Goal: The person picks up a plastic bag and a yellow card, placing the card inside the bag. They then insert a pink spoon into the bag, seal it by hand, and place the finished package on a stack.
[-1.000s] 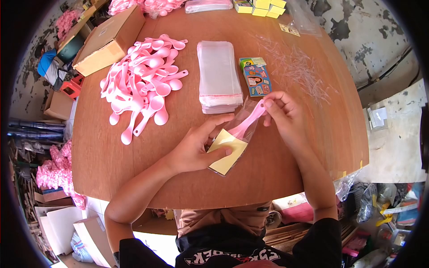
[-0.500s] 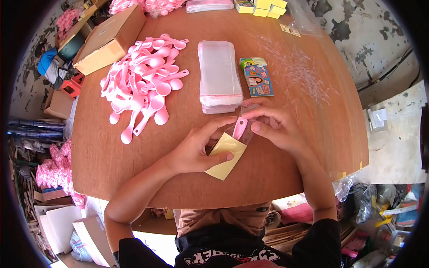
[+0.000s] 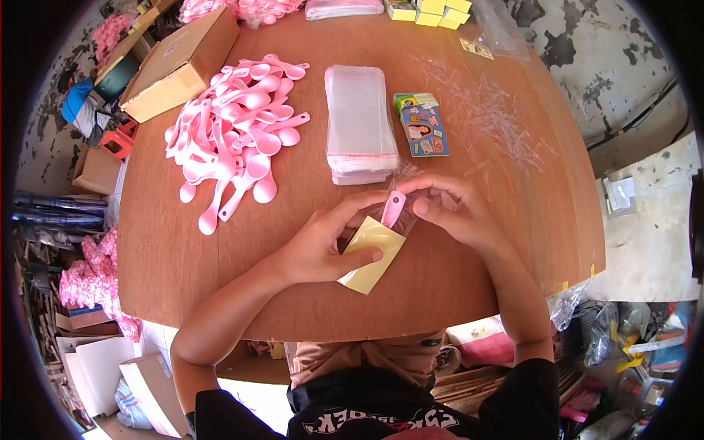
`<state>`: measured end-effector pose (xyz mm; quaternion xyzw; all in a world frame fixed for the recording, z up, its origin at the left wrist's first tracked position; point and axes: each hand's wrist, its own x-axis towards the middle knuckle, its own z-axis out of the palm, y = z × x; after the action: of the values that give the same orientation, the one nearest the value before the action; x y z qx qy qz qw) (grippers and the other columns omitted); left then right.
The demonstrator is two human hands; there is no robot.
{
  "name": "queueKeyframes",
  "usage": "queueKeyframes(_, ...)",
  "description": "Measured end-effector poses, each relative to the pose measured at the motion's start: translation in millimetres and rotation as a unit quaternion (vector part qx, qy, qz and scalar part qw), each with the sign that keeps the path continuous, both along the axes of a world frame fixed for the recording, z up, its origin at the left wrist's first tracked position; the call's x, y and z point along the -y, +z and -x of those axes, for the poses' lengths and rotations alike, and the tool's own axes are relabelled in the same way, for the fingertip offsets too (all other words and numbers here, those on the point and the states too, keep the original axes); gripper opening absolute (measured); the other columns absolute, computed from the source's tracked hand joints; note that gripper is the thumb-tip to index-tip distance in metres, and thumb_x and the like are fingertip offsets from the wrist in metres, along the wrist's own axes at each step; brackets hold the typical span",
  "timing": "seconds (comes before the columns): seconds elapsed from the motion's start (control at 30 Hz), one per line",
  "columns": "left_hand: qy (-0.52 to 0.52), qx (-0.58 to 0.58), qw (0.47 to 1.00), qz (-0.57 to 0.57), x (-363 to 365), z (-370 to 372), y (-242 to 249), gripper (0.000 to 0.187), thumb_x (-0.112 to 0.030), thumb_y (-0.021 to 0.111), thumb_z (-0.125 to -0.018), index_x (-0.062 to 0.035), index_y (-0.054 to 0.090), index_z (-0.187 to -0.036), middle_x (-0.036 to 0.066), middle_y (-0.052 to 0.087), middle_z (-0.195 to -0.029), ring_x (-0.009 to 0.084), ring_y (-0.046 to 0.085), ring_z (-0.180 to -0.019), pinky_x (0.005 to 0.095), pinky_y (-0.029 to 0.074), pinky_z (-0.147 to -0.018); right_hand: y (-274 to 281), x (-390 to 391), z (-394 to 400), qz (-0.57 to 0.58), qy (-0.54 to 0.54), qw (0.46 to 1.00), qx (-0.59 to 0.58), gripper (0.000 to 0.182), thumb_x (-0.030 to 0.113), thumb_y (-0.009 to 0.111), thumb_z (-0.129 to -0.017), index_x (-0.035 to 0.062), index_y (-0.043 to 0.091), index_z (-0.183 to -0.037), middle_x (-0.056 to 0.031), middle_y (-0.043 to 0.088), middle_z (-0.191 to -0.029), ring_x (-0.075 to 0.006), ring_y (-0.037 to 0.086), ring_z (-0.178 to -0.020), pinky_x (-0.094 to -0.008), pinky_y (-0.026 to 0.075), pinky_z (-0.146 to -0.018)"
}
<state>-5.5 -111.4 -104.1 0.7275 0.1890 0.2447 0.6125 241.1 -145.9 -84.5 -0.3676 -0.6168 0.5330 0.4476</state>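
A pale yellow card [image 3: 378, 238] and a pink spoon [image 3: 394, 210] lie together in a clear plastic bag [image 3: 408, 220], with only the spoon's handle end showing above the card. My left hand [image 3: 314, 243] grips this packet from the left, thumb pressed on the card. At the bag's upper end, my right hand [image 3: 462, 214] has curled fingers holding the clear film close to the spoon handle. Just beyond my hands sits a stack of clear bags [image 3: 359, 110]. Printed cards [image 3: 427, 136] lie right of that stack.
A heap of pink spoons [image 3: 235, 125] covers the left of the wooden table [image 3: 286, 315], near a cardboard box [image 3: 180, 62]. Thin clear plastic strips [image 3: 499, 117] are scattered at right. Small yellow boxes [image 3: 440, 13] stand at the far edge. Another person [image 3: 79, 103] is at far left.
The fingers of my right hand have shifted slightly at the bag's upper end, and more clear film shows beside the spoon handle. My left hand keeps its hold on the packet.
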Motion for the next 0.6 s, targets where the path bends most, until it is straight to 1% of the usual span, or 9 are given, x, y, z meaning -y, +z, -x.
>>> queueKeyframes(0.07, -0.001, -0.001, 1.000, -0.008, 0.5, 0.3, 1.2, 0.071, -0.002, 0.069, -0.086, -0.0065, 0.032, -0.146, 0.011, 0.069, -0.095, 0.0128, 0.065, -0.086, 0.0303, 0.052, -0.075, -1.5, 0.3, -0.1, 0.001, 0.001, 1.000, 0.000, 0.025, 0.013, 0.062, -0.095, -0.0021, 0.062, -0.116, -0.0085, 0.066, -0.107, -0.0127, 0.063, -0.096, -0.0275, 0.051, -0.082)
queueKeyframes(0.13, -0.010, -0.023, 1.000, 0.013, 0.9, 0.9, 6.4, 0.072, 0.000, 0.069, -0.086, -0.0044, 0.030, -0.147, 0.010, 0.067, -0.099, 0.0123, 0.063, -0.093, 0.0294, 0.049, -0.080, -1.7, 0.3, -0.2, 0.002, 0.002, 1.000, 0.001, 0.026, 0.014, 0.061, -0.096, -0.0022, 0.062, -0.116, -0.0087, 0.066, -0.107, -0.0128, 0.063, -0.096, -0.0277, 0.051, -0.082)
queueKeyframes(0.23, -0.013, -0.040, 0.999, 0.003, 0.9, 1.7, 8.4, 0.071, 0.000, 0.069, -0.086, -0.0041, 0.032, -0.146, 0.010, 0.068, -0.100, 0.0126, 0.063, -0.095, 0.0298, 0.050, -0.082, 1.6, 0.6, 0.0, 0.012, 0.010, 1.000, -0.007, 0.024, 0.015, 0.060, -0.097, -0.0021, 0.062, -0.114, -0.0084, 0.067, -0.104, -0.0128, 0.064, -0.095, -0.0275, 0.051, -0.082)
queueKeyframes(0.3, -0.015, -0.043, 0.999, -0.005, 1.2, 2.0, 7.3, 0.071, 0.000, 0.069, -0.086, -0.0039, 0.032, -0.146, 0.010, 0.068, -0.101, 0.0128, 0.063, -0.096, 0.0301, 0.050, -0.083, 5.1, 0.7, -0.7, 0.038, 0.030, 0.999, -0.012, 0.033, 0.025, 0.063, -0.095, -0.0018, 0.063, -0.114, -0.0091, 0.066, -0.108, -0.0172, 0.061, -0.104, -0.0338, 0.047, -0.092)
queueKeyframes(0.33, -0.016, -0.046, 0.999, -0.013, 1.5, 2.1, 6.9, 0.070, 0.000, 0.069, -0.086, -0.0038, 0.032, -0.145, 0.010, 0.068, -0.102, 0.0131, 0.063, -0.097, 0.0303, 0.050, -0.084, 3.8, 0.4, -1.1, 0.038, 0.029, 0.999, -0.013, 0.033, 0.025, 0.063, -0.095, -0.0018, 0.063, -0.114, -0.0091, 0.066, -0.108, -0.0172, 0.061, -0.104, -0.0338, 0.047, -0.092)
queueKeyframes(0.4, -0.018, -0.050, 0.999, -0.011, 1.9, 2.5, 9.3, 0.070, 0.000, 0.069, -0.085, -0.0036, 0.033, -0.145, 0.011, 0.068, -0.102, 0.0132, 0.063, -0.098, 0.0304, 0.050, -0.084, 0.0, -0.4, -1.8, 0.002, 0.018, 1.000, 0.019, 0.021, 0.015, 0.059, -0.097, -0.0014, 0.064, -0.108, -0.0083, 0.068, -0.100, -0.0133, 0.064, -0.095, -0.0276, 0.051, -0.082)
queueKeyframes(0.53, -0.013, -0.050, 0.999, -0.015, 2.1, 1.9, 8.9, 0.071, 0.000, 0.070, -0.085, -0.0037, 0.032, -0.145, 0.011, 0.068, -0.102, 0.0135, 0.064, -0.098, 0.0305, 0.050, -0.084, 4.6, 0.9, 0.6, 0.014, 0.017, 1.000, 0.012, 0.020, 0.015, 0.059, -0.097, -0.0012, 0.065, -0.107, -0.0083, 0.068, -0.100, -0.0130, 0.065, -0.095, -0.0272, 0.051, -0.082)
queueKeyframes(0.6, -0.013, -0.040, 0.999, -0.014, 1.9, 1.6, 8.7, 0.071, -0.001, 0.070, -0.085, -0.0038, 0.032, -0.146, 0.011, 0.068, -0.102, 0.0137, 0.064, -0.097, 0.0306, 0.050, -0.084, 5.3, 2.2, 2.0, 0.029, 0.008, 0.999, -0.016, 0.021, 0.015, 0.060, -0.097, -0.0020, 0.065, -0.107, -0.0074, 0.068, -0.099, -0.0121, 0.064, -0.093, -0.0269, 0.051, -0.081)
